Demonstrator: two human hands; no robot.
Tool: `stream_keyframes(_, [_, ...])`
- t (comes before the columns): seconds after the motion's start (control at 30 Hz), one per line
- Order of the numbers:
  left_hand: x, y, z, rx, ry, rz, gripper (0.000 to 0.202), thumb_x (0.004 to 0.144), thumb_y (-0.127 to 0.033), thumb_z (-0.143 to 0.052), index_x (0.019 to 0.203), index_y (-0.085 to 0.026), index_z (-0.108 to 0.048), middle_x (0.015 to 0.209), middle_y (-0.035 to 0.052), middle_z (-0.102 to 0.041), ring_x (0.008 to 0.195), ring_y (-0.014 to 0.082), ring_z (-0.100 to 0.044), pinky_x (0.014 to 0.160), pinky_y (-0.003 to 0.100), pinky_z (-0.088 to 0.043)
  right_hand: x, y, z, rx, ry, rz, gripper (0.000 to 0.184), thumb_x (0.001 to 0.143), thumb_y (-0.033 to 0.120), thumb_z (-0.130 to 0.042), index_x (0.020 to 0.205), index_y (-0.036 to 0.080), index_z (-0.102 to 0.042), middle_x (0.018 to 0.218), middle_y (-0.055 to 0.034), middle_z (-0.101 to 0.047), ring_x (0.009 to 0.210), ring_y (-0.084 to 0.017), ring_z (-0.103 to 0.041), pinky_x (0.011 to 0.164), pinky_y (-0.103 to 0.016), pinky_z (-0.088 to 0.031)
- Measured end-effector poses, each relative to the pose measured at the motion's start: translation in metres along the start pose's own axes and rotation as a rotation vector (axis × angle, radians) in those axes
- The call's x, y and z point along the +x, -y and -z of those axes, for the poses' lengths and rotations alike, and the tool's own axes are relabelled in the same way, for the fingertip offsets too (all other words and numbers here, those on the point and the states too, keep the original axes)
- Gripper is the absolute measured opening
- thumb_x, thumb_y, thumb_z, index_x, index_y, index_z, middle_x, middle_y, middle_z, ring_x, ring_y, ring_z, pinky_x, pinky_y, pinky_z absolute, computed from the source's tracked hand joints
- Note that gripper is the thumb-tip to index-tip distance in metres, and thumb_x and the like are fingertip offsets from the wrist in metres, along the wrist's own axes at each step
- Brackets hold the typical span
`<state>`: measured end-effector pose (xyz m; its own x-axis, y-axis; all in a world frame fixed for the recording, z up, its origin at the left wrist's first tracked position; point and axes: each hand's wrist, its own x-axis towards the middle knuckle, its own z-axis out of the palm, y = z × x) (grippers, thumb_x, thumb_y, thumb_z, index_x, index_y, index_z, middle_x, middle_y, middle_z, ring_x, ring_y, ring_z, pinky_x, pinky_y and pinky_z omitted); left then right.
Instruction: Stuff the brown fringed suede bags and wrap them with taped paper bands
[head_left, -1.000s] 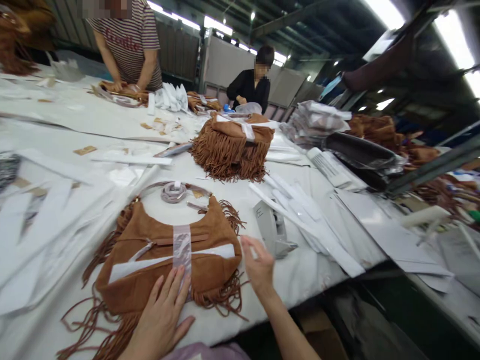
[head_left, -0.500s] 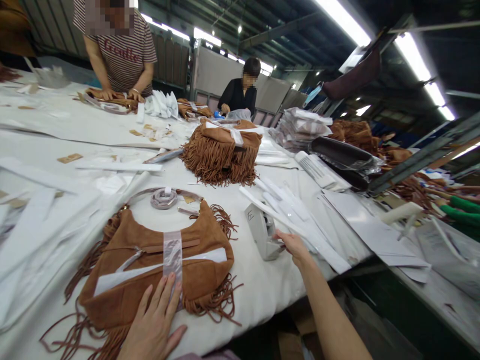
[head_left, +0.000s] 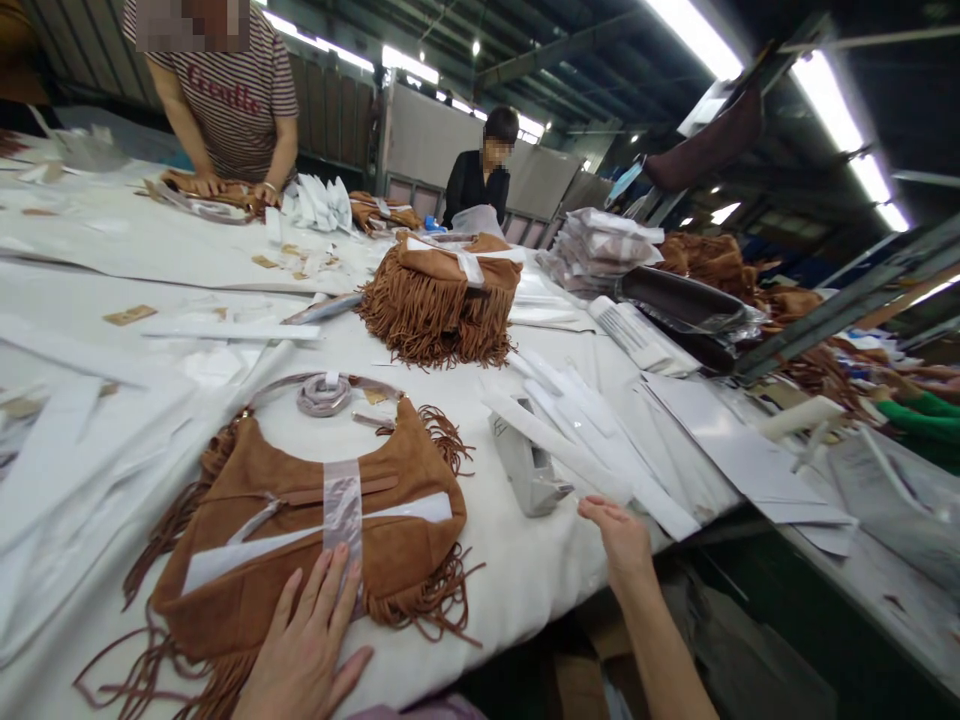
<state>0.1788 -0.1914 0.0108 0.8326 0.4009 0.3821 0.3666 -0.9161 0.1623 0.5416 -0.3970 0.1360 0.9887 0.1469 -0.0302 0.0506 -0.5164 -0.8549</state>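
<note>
A brown suede handbag (head_left: 300,550) with long fringes lies flat before me. A translucent strip (head_left: 342,520) runs across its middle, and white paper shows along its opening. My left hand (head_left: 315,625) rests spread on the bag's lower edge, fingertips touching the strip. To the right of the bag stands a grey tape dispenser (head_left: 529,470). Just off its front edge is my right hand (head_left: 619,535), thumb and fingers pinched together; whatever is between them, perhaps clear tape, I cannot make out. A coiled strap (head_left: 324,394) lies inside the curve of the bag's handle.
A second fringed bag (head_left: 442,295) stands farther back. White strips (head_left: 577,430) and grey-white sheets (head_left: 742,450) cover the right side, ending at the table's edge. Wrapped packs (head_left: 607,245) are stacked behind. Two co-workers, one in a striped shirt (head_left: 232,110), work across the table.
My right hand has moved right and slightly down, away from the dispenser's front, with its fingers still pinched. The left hand stays on the bag. The view has shifted slightly.
</note>
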Motion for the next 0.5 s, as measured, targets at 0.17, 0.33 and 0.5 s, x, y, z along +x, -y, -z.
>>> stream_keyframes(0.17, [0.0,-0.002,0.003,0.008,0.032,0.006,0.088,0.081,-0.054,-0.049,0.15,-0.019,-0.008,0.151,0.0153,-0.027,0.138,0.0336,-0.026,0.112,0.054,-0.015,-0.015,-0.018,-0.01,-0.021,0.123,-0.047,0.043,0.054,0.055,-0.067,0.064,0.014,-0.069,0.068,-0.0108,-0.069,0.066,-0.024,-0.065,0.06,-0.034,-0.052])
stream_keyframes(0.33, [-0.001,0.0,0.0,0.012,0.022,-0.019,0.085,0.082,-0.048,-0.049,0.15,-0.018,-0.008,0.151,0.0158,-0.027,0.139,0.0334,-0.025,0.111,0.054,-0.016,-0.012,-0.03,-0.013,-0.169,0.092,-0.034,0.04,0.057,0.057,-0.059,0.054,0.018,-0.062,0.046,-0.0034,-0.057,0.045,-0.019,-0.055,0.046,-0.03,-0.042])
stream_keyframes(0.5, [0.002,0.0,0.008,0.048,0.053,-0.009,0.082,0.082,-0.05,-0.049,0.149,-0.016,-0.017,0.152,0.0161,-0.024,0.14,0.0329,-0.021,0.113,0.052,-0.014,-0.032,-0.025,-0.003,-0.37,0.085,0.041,0.038,0.061,0.057,-0.054,0.051,0.021,-0.06,0.047,-0.0055,-0.059,0.053,-0.024,-0.058,0.052,-0.034,-0.043])
